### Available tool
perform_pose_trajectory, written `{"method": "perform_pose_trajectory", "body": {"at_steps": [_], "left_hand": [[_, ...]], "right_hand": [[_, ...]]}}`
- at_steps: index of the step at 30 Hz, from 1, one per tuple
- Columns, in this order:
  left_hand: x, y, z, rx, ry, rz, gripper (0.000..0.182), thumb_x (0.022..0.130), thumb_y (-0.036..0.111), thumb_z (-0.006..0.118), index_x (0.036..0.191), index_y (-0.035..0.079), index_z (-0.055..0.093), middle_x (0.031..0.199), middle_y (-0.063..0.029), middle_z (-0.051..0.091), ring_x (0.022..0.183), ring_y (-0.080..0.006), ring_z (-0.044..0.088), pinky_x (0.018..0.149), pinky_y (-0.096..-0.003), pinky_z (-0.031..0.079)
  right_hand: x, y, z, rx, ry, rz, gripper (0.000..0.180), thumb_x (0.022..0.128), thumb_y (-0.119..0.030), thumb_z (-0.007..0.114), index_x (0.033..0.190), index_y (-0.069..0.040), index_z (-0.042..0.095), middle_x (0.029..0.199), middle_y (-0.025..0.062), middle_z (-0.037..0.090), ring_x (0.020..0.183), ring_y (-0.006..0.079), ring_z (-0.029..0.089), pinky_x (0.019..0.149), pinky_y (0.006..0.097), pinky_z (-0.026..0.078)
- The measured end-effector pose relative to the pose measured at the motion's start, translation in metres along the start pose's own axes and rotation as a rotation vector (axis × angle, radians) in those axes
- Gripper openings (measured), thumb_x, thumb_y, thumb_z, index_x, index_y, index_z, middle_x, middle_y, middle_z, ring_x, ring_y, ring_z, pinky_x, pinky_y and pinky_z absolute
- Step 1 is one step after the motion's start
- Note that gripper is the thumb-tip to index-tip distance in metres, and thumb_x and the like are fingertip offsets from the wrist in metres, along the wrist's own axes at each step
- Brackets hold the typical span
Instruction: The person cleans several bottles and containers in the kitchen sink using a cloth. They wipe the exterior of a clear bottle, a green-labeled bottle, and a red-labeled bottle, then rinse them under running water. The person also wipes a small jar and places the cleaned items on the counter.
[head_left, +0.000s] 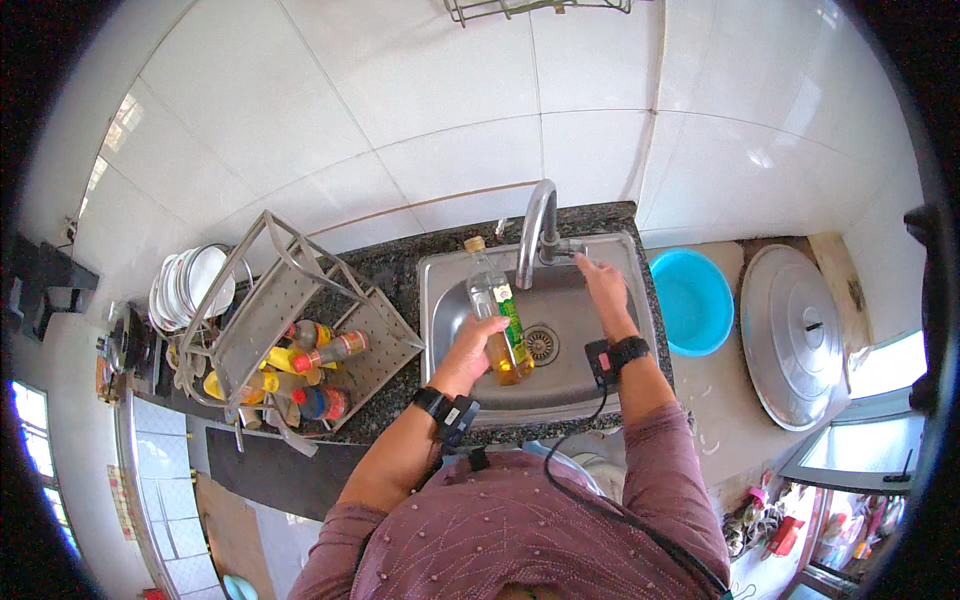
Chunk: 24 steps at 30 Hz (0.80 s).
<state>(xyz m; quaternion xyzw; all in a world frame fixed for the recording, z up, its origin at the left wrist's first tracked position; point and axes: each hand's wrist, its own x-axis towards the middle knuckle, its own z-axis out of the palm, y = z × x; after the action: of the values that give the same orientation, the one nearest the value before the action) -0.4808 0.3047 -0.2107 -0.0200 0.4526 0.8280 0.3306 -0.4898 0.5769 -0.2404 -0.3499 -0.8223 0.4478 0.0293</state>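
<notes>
My left hand (480, 345) grips a clear plastic bottle (489, 289) with a tan cap, a green and yellow label and yellow-amber liquid in its lower part. The bottle is tilted over the stainless steel sink (570, 390), left of the round drain strainer (541, 344). At the sink's back edge my right hand (602, 289) has its fingertips at the lever of the chrome faucet (534, 232). Whether water runs from the spout cannot be told. A black band sits on each wrist.
Left of the sink, a metal rack (262, 322) holds sauce bottles (322, 401), with stacked white plates (202, 281) beside it. To the right are a blue plastic basin (690, 301) and a large round metal lid (787, 337). A black cable (551, 465) hangs from the right wrist.
</notes>
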Motion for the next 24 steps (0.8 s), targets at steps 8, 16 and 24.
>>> {"method": "perform_pose_trajectory", "body": {"at_steps": [8,16,24], "left_hand": [[0.018,0.001,0.024,-0.047,-0.081,-0.038,0.032,0.081,0.007,0.064,0.111,0.003,0.054,0.098,-0.0051,0.060,0.090,-0.0188,0.060,0.084,-0.0369,0.049],[0.024,-0.032,0.027,-0.099,-0.085,-0.035,0.035,0.083,0.007,0.060,0.118,0.004,0.053,0.105,-0.0069,0.062,0.097,-0.0218,0.062,0.090,-0.0396,0.050],[0.025,-0.055,0.026,-0.123,-0.126,-0.047,0.043,0.079,-0.001,0.061,0.121,0.004,0.050,0.111,-0.0070,0.061,0.103,-0.0225,0.060,0.095,-0.0396,0.047]], "right_hand": [[0.025,-0.032,-0.003,-0.386,0.073,-0.074,0.053,0.083,-0.053,0.056,0.105,-0.006,0.067,0.108,0.0188,0.067,0.102,0.0349,0.064,0.085,0.0466,0.050],[0.050,-0.021,0.004,-0.418,0.030,-0.190,0.042,0.083,-0.043,0.057,0.104,-0.007,0.067,0.102,0.0172,0.068,0.098,0.0362,0.064,0.084,0.0482,0.050],[0.057,-0.013,0.005,-0.362,0.029,-0.163,0.038,0.082,-0.037,0.058,0.110,-0.012,0.065,0.105,0.0164,0.067,0.098,0.0377,0.063,0.083,0.0485,0.050]]}}
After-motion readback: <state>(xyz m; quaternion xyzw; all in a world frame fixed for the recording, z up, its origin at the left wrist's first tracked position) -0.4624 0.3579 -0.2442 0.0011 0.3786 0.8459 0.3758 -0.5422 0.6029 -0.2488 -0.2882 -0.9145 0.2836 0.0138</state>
